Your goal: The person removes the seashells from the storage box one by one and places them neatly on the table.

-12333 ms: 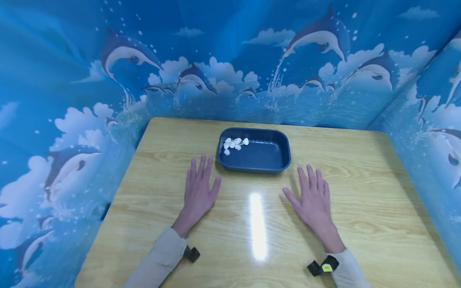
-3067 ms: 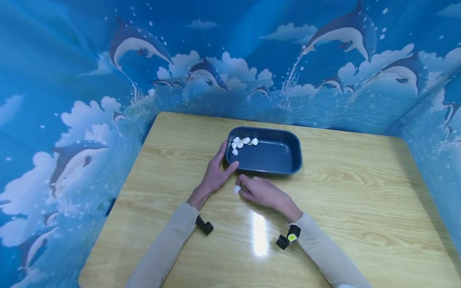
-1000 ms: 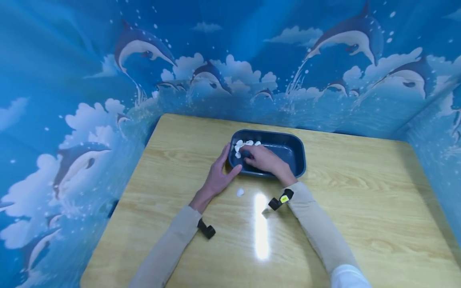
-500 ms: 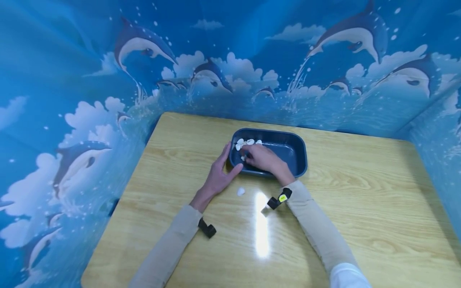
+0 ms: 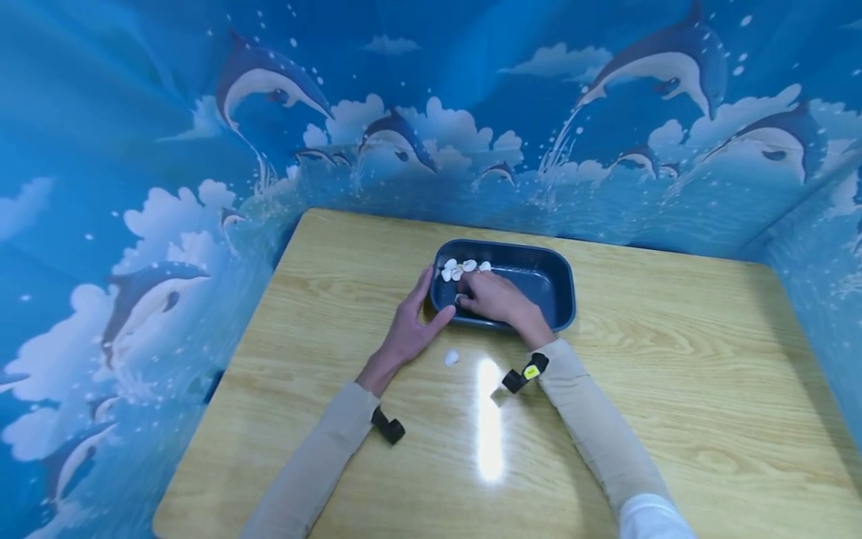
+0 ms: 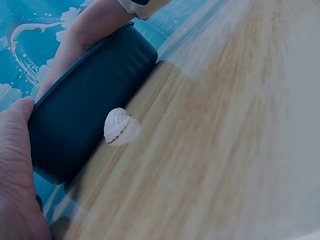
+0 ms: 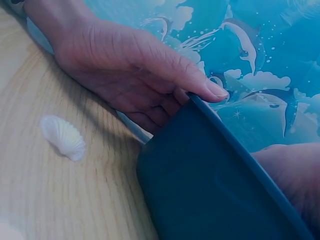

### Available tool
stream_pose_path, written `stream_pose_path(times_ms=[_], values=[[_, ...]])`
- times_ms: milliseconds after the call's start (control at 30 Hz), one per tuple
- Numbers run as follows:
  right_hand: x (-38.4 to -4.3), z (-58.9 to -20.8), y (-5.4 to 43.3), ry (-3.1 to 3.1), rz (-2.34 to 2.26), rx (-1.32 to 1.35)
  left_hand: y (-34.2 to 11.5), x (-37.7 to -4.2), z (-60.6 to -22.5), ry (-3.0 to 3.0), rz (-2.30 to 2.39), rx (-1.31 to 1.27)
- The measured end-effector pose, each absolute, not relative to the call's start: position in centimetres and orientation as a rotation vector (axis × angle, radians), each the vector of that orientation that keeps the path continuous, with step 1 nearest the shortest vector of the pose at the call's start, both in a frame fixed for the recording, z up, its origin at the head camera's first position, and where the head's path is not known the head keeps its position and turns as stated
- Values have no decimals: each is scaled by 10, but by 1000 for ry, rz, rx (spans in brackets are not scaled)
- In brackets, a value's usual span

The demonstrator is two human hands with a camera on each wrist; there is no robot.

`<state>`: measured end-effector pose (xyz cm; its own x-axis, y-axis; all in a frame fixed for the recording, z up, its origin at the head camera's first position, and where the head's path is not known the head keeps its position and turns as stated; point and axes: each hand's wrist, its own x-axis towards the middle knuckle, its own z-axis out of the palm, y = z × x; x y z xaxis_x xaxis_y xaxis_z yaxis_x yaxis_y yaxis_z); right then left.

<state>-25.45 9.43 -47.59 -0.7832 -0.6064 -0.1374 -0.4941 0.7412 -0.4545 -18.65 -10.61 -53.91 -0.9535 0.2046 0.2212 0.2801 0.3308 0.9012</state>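
Observation:
A dark blue rectangular plastic basin [image 5: 539, 326] stands on the wooden table. My left hand [image 5: 407, 326] holds its near left corner, thumb on the front rim and fingers along the outer left wall. My right hand [image 5: 494, 296] reaches inside and pinches a white seashell [image 5: 459, 299] between thumb and forefinger, mostly covered by the fingers. Several white seashells [image 5: 469, 265] lie along the basin's back left side. On the table in front of the basin rests a ribbed white seashell [image 5: 451, 357], also visible in both wrist views, touched by neither hand.
The light wooden table [image 5: 323, 464] reaches left, right and toward me. A blue curtain [image 5: 431, 75] with printed dolphins hangs behind it and at both sides. Black wrist cameras [image 5: 389, 428] sit on both sleeves.
Since three seconds ago, a seashell has been let go on the table and my right hand has entered the basin. It has taken another seashell, shifting it slightly right. The left hand keeps its place.

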Motion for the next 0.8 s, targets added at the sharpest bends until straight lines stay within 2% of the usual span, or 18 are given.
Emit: stream_pose_path(times_ms=[200,467,800], values=[[-254,-473,98,2670,-572,-827,-105,-187,-540,-2511,-1731,-437],[-255,-472,105,2562,-657,-986,-106,-186,-538,-2534,-1710,-413],[-254,-474,107,2582,-636,-940,-106,-186,-539,-2536,-1715,-418]])
